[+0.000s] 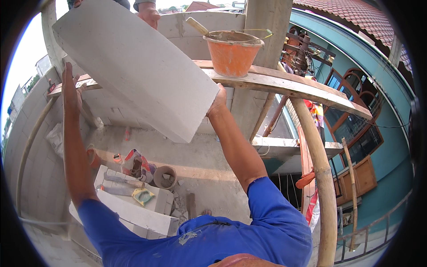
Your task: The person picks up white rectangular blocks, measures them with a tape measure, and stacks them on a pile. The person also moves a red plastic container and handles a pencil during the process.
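While right fingers hold the block, planks run behind — bucket atop.

A long, pale grey aerated concrete block slants across the upper left and centre of the frame, the right hand gripping its lower right edge, the left hand straight-fingered beside its left side, and a co-worker's hand at its upper edge. Right of it, an orange bucket with a trowel leaning inside stands on wooden planks. At lower left, a handsaw lies on stacked blocks.
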Tool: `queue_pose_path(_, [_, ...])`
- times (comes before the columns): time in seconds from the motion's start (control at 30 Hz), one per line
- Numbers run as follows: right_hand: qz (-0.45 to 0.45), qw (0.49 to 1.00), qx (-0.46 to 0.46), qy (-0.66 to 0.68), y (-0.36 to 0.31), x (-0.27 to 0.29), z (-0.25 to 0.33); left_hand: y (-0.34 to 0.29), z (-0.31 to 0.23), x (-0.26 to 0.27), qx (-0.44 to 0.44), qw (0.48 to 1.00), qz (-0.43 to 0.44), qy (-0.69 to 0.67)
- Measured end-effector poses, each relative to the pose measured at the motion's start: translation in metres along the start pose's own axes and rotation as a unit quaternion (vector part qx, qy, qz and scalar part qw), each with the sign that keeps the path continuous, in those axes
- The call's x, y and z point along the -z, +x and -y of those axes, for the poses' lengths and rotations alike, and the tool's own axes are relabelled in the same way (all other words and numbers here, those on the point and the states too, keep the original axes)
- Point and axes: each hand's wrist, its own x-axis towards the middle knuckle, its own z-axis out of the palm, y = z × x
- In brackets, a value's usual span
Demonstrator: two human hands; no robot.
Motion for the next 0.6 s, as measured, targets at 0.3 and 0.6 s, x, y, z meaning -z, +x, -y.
queue_pose_path(0.3, [0.054,0.998,0.015,-0.025,0.149,-0.129,-0.042,-0.183,0.075,0.22,-0.045,0.863,-0.047,0.501])
queue_pose_path(0.6, [0.115,0.862,0.018,-0.493,0.091,-0.099,-0.104,-0.509,0.142,0.442,0.479,0.542,-0.215,0.656])
